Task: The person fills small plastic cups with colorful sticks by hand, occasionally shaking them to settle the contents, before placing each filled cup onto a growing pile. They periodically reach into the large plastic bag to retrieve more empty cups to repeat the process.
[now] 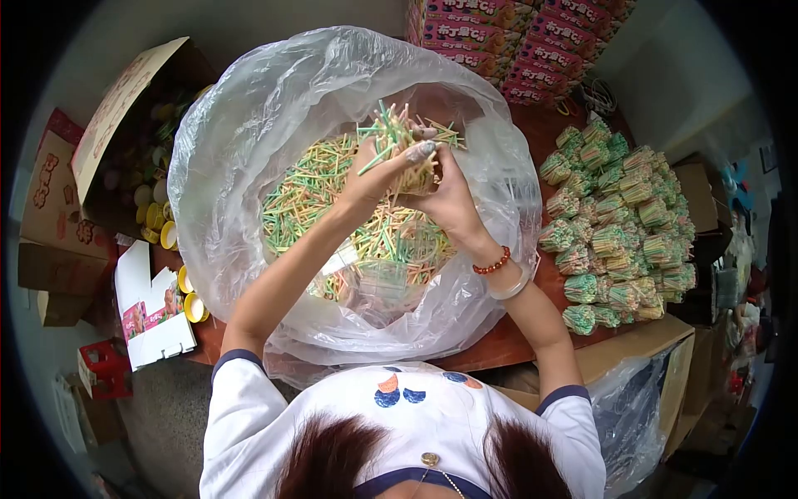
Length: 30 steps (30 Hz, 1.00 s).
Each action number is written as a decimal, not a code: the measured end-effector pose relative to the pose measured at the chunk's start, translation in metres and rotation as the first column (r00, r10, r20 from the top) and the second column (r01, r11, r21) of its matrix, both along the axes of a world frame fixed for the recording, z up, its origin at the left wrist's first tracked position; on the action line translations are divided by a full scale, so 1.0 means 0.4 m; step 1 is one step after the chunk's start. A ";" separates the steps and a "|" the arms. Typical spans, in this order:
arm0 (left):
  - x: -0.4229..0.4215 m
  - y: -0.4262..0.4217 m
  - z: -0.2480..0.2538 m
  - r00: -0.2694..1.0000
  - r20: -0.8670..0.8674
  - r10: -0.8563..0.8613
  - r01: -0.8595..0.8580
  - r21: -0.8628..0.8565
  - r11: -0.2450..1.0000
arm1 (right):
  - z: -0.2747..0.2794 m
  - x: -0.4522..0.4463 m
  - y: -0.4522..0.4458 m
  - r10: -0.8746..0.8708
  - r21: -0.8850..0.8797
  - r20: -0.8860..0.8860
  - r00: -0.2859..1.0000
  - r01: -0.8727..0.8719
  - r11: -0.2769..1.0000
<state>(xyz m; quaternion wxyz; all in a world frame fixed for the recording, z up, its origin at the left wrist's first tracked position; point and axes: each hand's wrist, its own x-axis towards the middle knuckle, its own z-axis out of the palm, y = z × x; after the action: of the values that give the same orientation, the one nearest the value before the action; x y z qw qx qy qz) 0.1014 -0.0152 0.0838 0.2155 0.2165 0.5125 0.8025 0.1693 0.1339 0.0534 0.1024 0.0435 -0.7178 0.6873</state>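
A big clear plastic bag (241,158), its mouth spread wide, holds a heap of thin pastel sticks (312,187) in green, yellow and pink. Over the heap, my left hand (376,173) closes around a bunch of sticks (391,137) that points upward. My right hand (449,198) grips the lower part of the same bunch from the other side. Something greyish covers a fingertip or two. Among the loose sticks lie transparent plastic containers (384,279). The bunch hides part of my fingers.
Many bundled sticks (619,224) are piled on the red-brown table (478,358) to the right. Pink printed boxes (474,33) stack up behind. At left are a carton (125,108) of yellow-lidded tubs, white card sheets (154,308) and a red crate (104,370).
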 end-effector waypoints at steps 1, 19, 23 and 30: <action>0.010 -0.002 0.011 0.999 0.021 -0.026 0.026 0.018 0.999 | -0.014 -0.002 -0.002 0.012 -0.039 0.004 1.000 -0.012 0.999; -0.078 -0.034 0.104 0.678 -0.729 -0.094 -0.224 -0.327 0.918 | 0.011 -0.043 0.032 -0.022 0.236 -0.011 1.000 0.024 0.971; -0.089 -0.038 0.063 0.757 -0.654 0.022 -0.273 -0.285 0.919 | 0.016 -0.058 0.028 0.025 -0.025 -0.020 0.999 -0.026 0.999; -0.052 -0.018 0.042 0.874 -0.469 -0.129 -0.044 -0.340 0.939 | -0.005 -0.058 0.004 -0.136 -0.019 -0.097 0.986 0.134 0.991</action>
<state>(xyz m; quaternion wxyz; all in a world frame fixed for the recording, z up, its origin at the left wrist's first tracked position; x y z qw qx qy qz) 0.0806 -0.0223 0.1007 0.1322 0.3811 0.6759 0.6168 0.1461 0.1357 0.0515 0.1842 0.0279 -0.7089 0.6803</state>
